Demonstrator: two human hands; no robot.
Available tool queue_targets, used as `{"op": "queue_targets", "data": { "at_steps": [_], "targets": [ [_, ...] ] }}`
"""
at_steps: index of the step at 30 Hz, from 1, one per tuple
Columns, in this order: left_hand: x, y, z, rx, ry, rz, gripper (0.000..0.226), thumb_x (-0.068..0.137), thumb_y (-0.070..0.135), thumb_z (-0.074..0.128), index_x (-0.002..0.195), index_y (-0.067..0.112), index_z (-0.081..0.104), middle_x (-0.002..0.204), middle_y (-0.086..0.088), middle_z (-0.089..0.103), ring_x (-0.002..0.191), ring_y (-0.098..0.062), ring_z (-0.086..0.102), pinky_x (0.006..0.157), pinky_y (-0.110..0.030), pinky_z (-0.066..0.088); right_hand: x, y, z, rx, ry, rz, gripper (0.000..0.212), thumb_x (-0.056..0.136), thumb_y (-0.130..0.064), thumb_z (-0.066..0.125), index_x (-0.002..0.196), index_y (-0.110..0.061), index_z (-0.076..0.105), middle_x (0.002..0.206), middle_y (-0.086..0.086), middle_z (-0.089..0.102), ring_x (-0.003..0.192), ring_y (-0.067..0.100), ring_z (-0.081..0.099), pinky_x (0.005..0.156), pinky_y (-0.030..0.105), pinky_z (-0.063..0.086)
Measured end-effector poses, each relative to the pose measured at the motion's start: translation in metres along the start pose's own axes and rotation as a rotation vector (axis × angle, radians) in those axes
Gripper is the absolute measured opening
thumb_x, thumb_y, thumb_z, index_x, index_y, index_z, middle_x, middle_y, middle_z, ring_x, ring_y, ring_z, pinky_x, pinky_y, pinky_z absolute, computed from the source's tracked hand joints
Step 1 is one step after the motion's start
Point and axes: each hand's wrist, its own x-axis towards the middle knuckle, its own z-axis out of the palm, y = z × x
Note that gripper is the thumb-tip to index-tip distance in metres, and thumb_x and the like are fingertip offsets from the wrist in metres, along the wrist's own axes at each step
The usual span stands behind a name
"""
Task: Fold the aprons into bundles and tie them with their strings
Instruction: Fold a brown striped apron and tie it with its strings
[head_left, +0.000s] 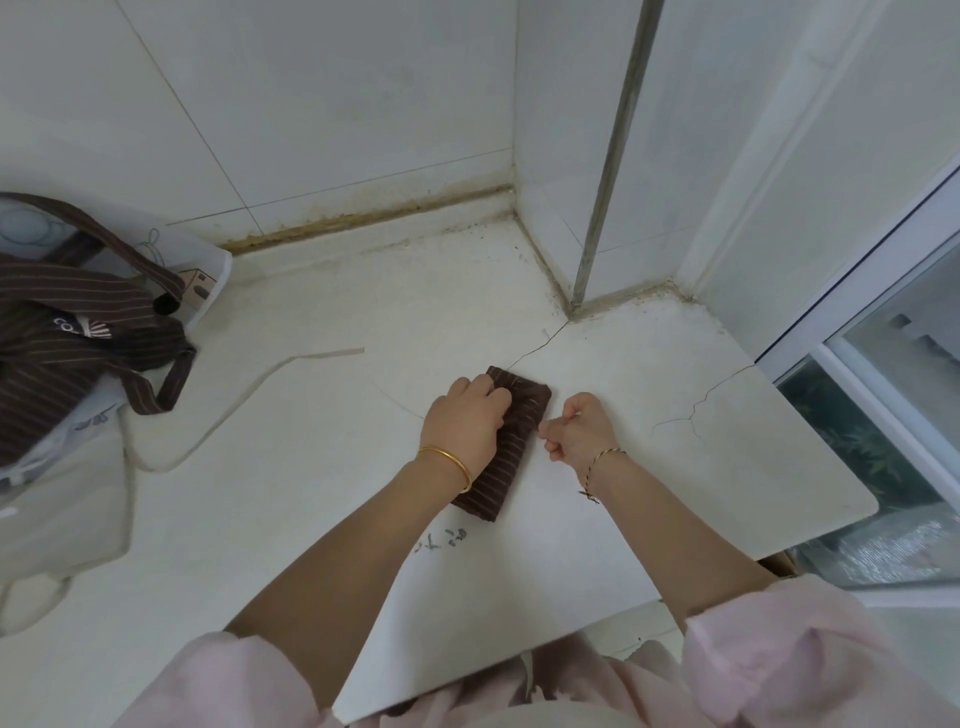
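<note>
Left hand (462, 421) grips the flat, pinstriped brown apron bundle (522, 415).

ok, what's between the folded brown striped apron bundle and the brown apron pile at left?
Head view: one pale flat strap curves across the white countertop between folded brown striped apron bundle and brown apron pile; otherwise bare.

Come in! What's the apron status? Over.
Left hand grips folded brown striped apron bundle. Right hand fisted beside it, string unseen. Unfolded brown aprons heaped left.
</note>
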Motion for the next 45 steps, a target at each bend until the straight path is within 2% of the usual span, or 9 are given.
{"op": "queue_targets", "data": {
  "at_steps": [13, 17, 19, 24, 29, 34, 37, 43, 45],
  "targets": [
    [-0.001, -0.009, 0.014, 0.039, -0.135, -0.029, 0.02, 0.097, 0.012, 0.039, 0.111, 0.016, 0.052, 0.108, -0.004, 0.053, 0.1, -0.024, 0.045, 0.071, -0.029, 0.033, 0.009, 0.009, 0.001, -0.286, 0.075, -0.139, 0.035, 0.082, 0.012, 0.041, 0.071, -0.02, 0.03, 0.069, 0.002, 0.034, 0.058, 0.016, 0.028, 0.05, 0.021, 0.033],
    [0.007, -0.019, 0.01, -0.145, -0.218, -0.075, 0.014, 0.095, 0.021, 0.048, 0.1, 0.014, 0.059, 0.106, -0.005, 0.055, 0.101, -0.023, 0.049, 0.084, -0.031, 0.041, 0.005, -0.001, 0.002, -0.095, 0.002, 0.025, 0.007, 0.094, -0.006, 0.049, 0.093, -0.01, 0.043, 0.076, 0.01, 0.049, 0.043, 0.017, 0.042, 0.039, 0.02, 0.039],
    [0.008, -0.022, 0.007, -0.201, -0.247, -0.081, 0.013, 0.093, 0.024, 0.053, 0.098, 0.015, 0.06, 0.105, -0.004, 0.055, 0.1, -0.022, 0.049, 0.084, -0.03, 0.042, 0.01, -0.009, 0.004, -0.025, -0.06, 0.133, 0.018, 0.095, -0.021, 0.053, 0.099, -0.005, 0.046, 0.077, 0.012, 0.052, 0.033, 0.014, 0.044, 0.034, 0.018, 0.037],
    [0.011, -0.019, 0.003, -0.244, -0.319, -0.109, 0.016, 0.088, 0.035, 0.057, 0.088, 0.019, 0.057, 0.096, -0.001, 0.049, 0.095, -0.022, 0.051, 0.081, -0.032, 0.044, 0.015, -0.016, 0.016, -0.108, -0.044, 0.295, 0.025, 0.091, -0.029, 0.054, 0.078, -0.008, 0.05, 0.06, 0.009, 0.052, 0.031, 0.013, 0.034, 0.034, 0.011, 0.023],
    [0.02, -0.001, -0.013, -0.223, -0.291, -0.129, 0.048, 0.07, 0.057, 0.068, 0.088, 0.019, 0.046, 0.091, 0.001, 0.044, 0.086, -0.018, 0.045, 0.069, -0.029, 0.038, 0.005, -0.03, 0.007, 0.083, 0.035, 0.199, 0.027, 0.085, -0.02, 0.057, 0.063, -0.012, 0.044, 0.057, 0.003, 0.038, 0.043, 0.014, 0.03, 0.033, 0.012, 0.02],
    [0.051, 0.057, -0.045, -0.3, -0.168, -0.049, 0.048, 0.078, 0.037, 0.068, 0.107, 0.01, 0.042, 0.1, -0.005, 0.044, 0.09, -0.024, 0.05, 0.073, -0.031, 0.044, -0.022, -0.075, -0.047, 0.055, 0.121, -0.04, 0.031, 0.086, -0.018, 0.06, 0.058, -0.014, 0.049, 0.055, -0.003, 0.045, 0.043, 0.007, 0.039, 0.033, 0.012, 0.025],
    [0.082, 0.097, -0.068, -0.44, -0.11, -0.019, 0.027, 0.082, 0.02, 0.062, 0.094, 0.011, 0.04, 0.09, -0.007, 0.052, 0.084, -0.026, 0.055, 0.065, -0.03, 0.042, -0.031, -0.105, -0.094, 0.033, 0.108, -0.173, 0.025, 0.09, -0.027, 0.06, 0.067, -0.016, 0.056, 0.068, 0.0, 0.058, 0.042, -0.004, 0.048, 0.038, 0.006, 0.031],
    [0.151, 0.196, -0.124, -0.937, -0.152, -0.053, 0.037, 0.082, 0.015, 0.064, 0.113, 0.001, 0.05, 0.092, -0.004, 0.057, 0.095, -0.026, 0.062, 0.086, -0.04, 0.053, -0.034, -0.151, -0.214, -0.005, 0.263, -0.351, 0.042, 0.091, -0.041, 0.055, 0.126, -0.02, 0.044, 0.12, 0.002, 0.051, 0.101, 0.013, 0.051, 0.089, 0.031, 0.047],
    [0.169, 0.229, -0.145, -1.07, -0.188, 0.011, 0.043, 0.08, 0.012, 0.066, 0.118, -0.002, 0.049, 0.098, -0.01, 0.059, 0.102, -0.03, 0.063, 0.09, -0.045, 0.053, -0.04, -0.169, -0.247, 0.028, 0.222, -0.433, 0.053, 0.092, -0.039, 0.055, 0.137, -0.023, 0.032, 0.117, 0.002, 0.055, 0.093, 0.007, 0.058, 0.078, 0.023, 0.049]
  ]
}}
